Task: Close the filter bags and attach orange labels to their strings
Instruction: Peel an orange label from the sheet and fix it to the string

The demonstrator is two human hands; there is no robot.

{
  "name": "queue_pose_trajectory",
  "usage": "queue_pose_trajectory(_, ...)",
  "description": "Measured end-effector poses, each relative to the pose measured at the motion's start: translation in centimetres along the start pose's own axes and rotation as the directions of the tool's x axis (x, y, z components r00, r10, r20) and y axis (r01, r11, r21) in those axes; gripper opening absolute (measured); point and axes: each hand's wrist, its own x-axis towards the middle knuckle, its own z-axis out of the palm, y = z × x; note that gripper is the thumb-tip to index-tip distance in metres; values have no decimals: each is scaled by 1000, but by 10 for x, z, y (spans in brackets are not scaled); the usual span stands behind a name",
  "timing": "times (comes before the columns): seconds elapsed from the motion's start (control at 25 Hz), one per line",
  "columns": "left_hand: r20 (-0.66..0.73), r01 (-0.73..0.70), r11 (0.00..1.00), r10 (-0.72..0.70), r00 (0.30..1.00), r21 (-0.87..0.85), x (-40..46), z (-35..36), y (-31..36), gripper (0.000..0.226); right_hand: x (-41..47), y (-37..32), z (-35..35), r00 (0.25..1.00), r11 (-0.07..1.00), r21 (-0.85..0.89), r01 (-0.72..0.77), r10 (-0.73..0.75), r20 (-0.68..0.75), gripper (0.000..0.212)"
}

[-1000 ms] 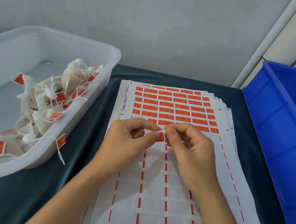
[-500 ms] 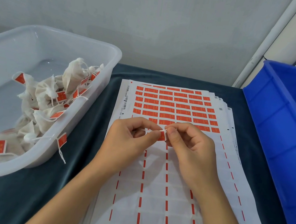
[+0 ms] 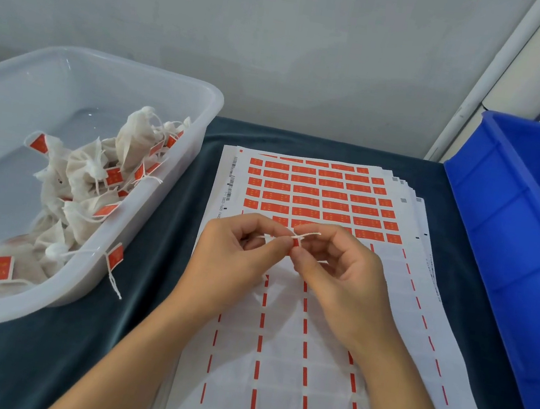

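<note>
Over the label sheets (image 3: pixel 316 313), my left hand (image 3: pixel 237 261) and my right hand (image 3: pixel 338 275) meet fingertip to fingertip. Together they pinch a small orange label (image 3: pixel 296 243) folded on a white string (image 3: pixel 309 234), whose end sticks out above my right fingers. The filter bag on that string is hidden under my left hand. Rows of unused orange labels (image 3: pixel 321 194) fill the far part of the top sheet. Several closed, labelled filter bags (image 3: pixel 93 181) lie in the clear plastic tub (image 3: pixel 142 222) at the left.
A blue plastic bin (image 3: pixel 515 236) stands along the right edge of the table. One labelled string (image 3: pixel 113 262) hangs over the tub's near rim. Dark cloth (image 3: pixel 35 362) covers the table. A grey wall rises behind.
Both hands stay together over the sheet. The string end now shows above my right fingers, and the label looks more folded between the fingertips.
</note>
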Motion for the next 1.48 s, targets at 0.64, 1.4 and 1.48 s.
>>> queue_pose_trajectory(0.64, 52, -4, 997, 1, 999, 72, 1, 2, 0, 16, 0, 3, 0, 999, 999, -24, -32, 31, -35, 8)
queue_pose_trajectory(1.4, 52, -64, 995, 60, 997, 83, 1, 1, 2, 15, 0, 0, 3, 999, 998, -43, -44, 43, -8, 21)
queue_pose_trajectory(1.48, 40, -56, 996, 53, 998, 76, 1, 0, 1, 16, 0, 0, 4, 999, 998, -40, -46, 46, 11, 26)
